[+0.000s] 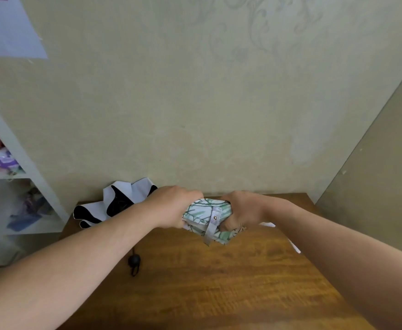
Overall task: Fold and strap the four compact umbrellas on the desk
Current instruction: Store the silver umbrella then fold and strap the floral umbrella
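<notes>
Both grips, left hand (pixel 173 206) and right hand (pixel 240 210), clamp the soft, light leaf-print umbrella (pixel 207 217); its strap (pixel 213 225) dangles between them, likely the next hold.

Both forearms extended forward; left hand (pixel 175 206) and right hand (pixel 241 210) fisted, close together.

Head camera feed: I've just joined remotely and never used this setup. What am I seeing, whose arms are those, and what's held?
There is no machine here: one camera worn on a person's head looks down at their own bare arms over a brown wooden desk. The left hand and right hand both grip a white compact umbrella with green leaf print; its grey snap strap hangs loose, not fastened. Behind the left forearm lies a black-and-white umbrella, its canopy still spread. A small black handle with a loop rests on the desk.
</notes>
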Demonstrator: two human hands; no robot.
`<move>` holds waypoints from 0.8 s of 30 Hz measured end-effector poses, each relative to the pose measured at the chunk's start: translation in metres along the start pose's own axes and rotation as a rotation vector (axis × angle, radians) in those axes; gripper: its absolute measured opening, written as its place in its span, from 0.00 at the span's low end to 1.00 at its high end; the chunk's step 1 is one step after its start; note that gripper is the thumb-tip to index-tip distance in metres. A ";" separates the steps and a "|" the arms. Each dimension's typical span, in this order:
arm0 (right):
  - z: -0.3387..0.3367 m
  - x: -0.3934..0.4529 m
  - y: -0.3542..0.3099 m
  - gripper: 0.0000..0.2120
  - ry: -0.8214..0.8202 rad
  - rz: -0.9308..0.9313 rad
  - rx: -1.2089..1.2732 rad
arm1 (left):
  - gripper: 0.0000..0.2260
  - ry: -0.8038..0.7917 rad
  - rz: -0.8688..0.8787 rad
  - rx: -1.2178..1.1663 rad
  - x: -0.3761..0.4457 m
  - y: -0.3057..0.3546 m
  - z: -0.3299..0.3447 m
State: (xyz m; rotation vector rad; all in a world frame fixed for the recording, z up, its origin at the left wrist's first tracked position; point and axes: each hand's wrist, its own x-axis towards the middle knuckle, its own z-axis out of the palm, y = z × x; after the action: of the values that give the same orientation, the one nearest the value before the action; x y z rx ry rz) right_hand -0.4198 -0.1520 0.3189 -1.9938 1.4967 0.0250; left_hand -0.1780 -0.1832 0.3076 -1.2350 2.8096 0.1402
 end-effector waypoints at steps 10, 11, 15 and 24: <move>0.024 0.005 -0.001 0.28 0.467 0.034 -0.631 | 0.20 -0.105 -0.130 -0.341 0.010 -0.002 -0.008; 0.026 0.005 0.000 0.26 0.496 0.030 -0.642 | 0.20 -0.109 -0.144 -0.367 0.010 -0.003 -0.007; 0.021 0.006 0.001 0.20 0.472 0.034 -0.577 | 0.19 -0.080 -0.160 -0.332 0.008 0.001 -0.005; 0.007 0.008 -0.014 0.14 0.304 0.075 -0.339 | 0.22 0.221 -0.193 0.166 0.004 0.009 0.003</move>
State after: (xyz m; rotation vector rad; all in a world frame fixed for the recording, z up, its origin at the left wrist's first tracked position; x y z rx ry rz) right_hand -0.4025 -0.1531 0.3174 -2.2865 1.8614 0.0071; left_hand -0.1872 -0.1798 0.3048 -1.5553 2.7846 -0.2492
